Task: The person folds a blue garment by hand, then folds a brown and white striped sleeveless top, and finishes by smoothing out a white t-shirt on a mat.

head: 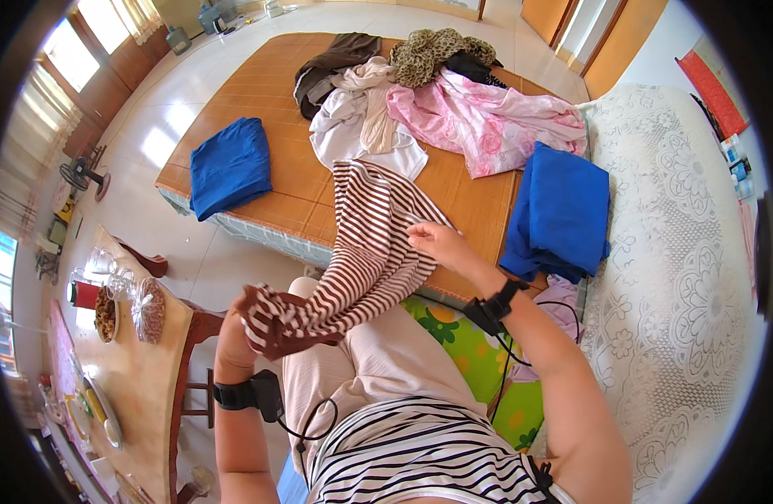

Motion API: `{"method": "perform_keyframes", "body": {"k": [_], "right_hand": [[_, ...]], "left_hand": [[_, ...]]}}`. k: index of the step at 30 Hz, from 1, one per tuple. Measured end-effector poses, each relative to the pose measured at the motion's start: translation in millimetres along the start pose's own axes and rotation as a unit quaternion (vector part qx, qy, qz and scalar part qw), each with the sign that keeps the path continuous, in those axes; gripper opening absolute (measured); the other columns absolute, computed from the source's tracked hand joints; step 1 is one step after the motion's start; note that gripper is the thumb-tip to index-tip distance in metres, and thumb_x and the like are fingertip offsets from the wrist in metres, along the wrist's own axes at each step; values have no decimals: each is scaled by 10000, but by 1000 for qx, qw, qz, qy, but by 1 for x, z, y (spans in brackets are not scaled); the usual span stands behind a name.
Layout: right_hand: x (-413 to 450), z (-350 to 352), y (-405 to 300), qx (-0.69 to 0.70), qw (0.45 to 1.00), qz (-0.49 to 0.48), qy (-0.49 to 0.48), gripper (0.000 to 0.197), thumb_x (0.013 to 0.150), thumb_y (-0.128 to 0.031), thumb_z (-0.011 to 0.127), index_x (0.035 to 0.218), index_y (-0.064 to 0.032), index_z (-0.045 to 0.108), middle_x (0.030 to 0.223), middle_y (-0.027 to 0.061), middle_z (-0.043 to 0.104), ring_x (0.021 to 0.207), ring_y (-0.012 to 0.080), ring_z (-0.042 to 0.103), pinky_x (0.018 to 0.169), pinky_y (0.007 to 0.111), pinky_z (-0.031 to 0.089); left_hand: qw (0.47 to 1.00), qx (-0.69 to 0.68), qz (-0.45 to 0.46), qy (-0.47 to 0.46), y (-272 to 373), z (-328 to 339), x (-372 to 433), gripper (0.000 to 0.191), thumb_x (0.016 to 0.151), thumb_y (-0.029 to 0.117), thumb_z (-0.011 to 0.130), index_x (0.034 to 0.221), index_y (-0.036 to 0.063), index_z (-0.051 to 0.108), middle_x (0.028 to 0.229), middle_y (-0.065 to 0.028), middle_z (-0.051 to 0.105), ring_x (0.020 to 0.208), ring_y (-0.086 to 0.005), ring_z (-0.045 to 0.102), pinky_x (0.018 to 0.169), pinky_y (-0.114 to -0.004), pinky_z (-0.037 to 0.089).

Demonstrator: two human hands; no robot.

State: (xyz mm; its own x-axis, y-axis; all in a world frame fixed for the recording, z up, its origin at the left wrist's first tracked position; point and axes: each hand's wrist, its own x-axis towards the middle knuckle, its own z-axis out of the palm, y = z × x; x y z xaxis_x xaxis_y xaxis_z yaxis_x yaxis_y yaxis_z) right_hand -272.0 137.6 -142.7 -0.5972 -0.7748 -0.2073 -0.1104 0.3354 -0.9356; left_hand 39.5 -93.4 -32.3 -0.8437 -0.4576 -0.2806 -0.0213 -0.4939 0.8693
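Observation:
A brown-and-white striped knit garment [367,246] stretches from the near edge of the mat-covered bed onto my lap. At its near end, bunched brown-edged fabric is gripped in my left hand [236,337]. My right hand [438,244] lies over the garment's right side near the bed edge, its fingers loosely bent. No fold of cloth shows pinched between those fingers. Part of the striped fabric passes beneath this hand. Both wrists wear black straps with small boxes and cables.
On the bed mat [254,82] lie a folded blue cloth [231,167], a second blue cloth [559,208], a pink floral cloth [487,123], white clothing [342,126] and a leopard-print cloth [430,57]. A lace-covered sofa [663,252] stands right; a wooden table [140,378] with dishes stands left.

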Motion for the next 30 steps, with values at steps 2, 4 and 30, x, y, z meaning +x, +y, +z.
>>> {"method": "perform_keyframes", "body": {"k": [2,4,30], "right_hand": [[23,3,21,-80,996,1,35,472,904,-313,623,1251,1,565,1182,142,633,1071,239,611,916,342,470],[45,7,28,-171,982,22,76,517,897,-345,617,1278,-1,550,1277,184,581,1163,296,570,964,372,446],[51,-40,-49,-2,934,-159,321,237,895,-240,612,960,-12,601,830,94,648,775,194,619,707,313,466]], "left_hand": [[986,136,98,15,5,-11,3,213,887,84,491,1049,-4,598,1023,-78,638,928,-162,613,821,-292,500],[989,105,98,22,6,-17,3,232,888,100,495,1074,-2,587,1034,-73,636,932,-163,613,822,-292,500],[998,44,38,-29,17,31,21,323,822,-25,468,1127,-38,574,1062,-87,658,949,-163,632,842,-274,477]]}}
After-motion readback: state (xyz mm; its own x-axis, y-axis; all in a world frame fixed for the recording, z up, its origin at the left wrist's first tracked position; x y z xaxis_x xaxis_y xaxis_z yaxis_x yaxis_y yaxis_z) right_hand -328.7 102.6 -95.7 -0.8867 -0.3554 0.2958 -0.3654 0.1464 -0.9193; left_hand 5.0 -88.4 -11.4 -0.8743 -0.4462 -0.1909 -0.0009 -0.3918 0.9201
